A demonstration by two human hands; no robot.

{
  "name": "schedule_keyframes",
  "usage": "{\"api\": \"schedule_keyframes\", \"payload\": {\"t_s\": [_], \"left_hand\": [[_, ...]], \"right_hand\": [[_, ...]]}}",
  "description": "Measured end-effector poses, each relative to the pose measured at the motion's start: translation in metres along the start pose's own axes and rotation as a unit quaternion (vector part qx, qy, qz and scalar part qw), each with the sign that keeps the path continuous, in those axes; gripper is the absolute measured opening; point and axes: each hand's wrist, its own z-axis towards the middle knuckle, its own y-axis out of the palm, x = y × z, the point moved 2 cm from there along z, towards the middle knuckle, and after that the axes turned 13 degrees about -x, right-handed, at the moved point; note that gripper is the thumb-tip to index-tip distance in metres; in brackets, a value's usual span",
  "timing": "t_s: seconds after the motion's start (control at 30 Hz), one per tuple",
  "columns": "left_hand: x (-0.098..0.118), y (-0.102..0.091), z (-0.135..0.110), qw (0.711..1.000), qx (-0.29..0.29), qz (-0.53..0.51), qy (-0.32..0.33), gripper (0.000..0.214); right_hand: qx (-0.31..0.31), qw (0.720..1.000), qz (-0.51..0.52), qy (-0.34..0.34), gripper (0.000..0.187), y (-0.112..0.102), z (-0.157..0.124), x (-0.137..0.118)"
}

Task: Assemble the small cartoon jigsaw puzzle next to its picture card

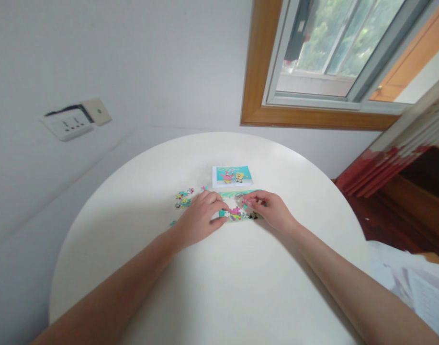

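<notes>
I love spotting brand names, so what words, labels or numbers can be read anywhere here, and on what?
Nothing here reads clearly.
On the picture card: cartoon figures only, any lettering too blurred.
On the jigsaw puzzle: no legible words.
On the wall socket: no readable marking.
On the printed sheet at lower right: faint lines, too blurred to read.

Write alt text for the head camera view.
A person's left hand and right hand rest on a partly assembled cartoon jigsaw on a round white table. A picture card lies just beyond it, loose pieces to its left. A window shows at upper right.
</notes>
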Motion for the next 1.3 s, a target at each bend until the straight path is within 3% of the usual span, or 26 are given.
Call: {"api": "schedule_keyframes", "payload": {"t_s": [0.77, 1.07, 1.3], "left_hand": [[-0.0018, 0.0007, 0.0014, 1.0, 0.006, -0.003, 0.012, 0.02], [-0.0038, 0.0029, 0.0027, 1.0, 0.012, 0.006, 0.027, 0.021], [-0.0004, 0.0007, 0.0003, 0.999, 0.04, -0.013, 0.012, 0.019]], "right_hand": [[-0.003, 1.0, 0.0, -0.026, 0.024, -0.0016, 0.0004, -0.0011], [0.0, 0.996, -0.074, -0.054, 0.023, -0.0033, -0.0031, -0.005], [0.014, 0.997, -0.059, -0.052, 0.025, -0.006, -0.0046, 0.0017]]}}
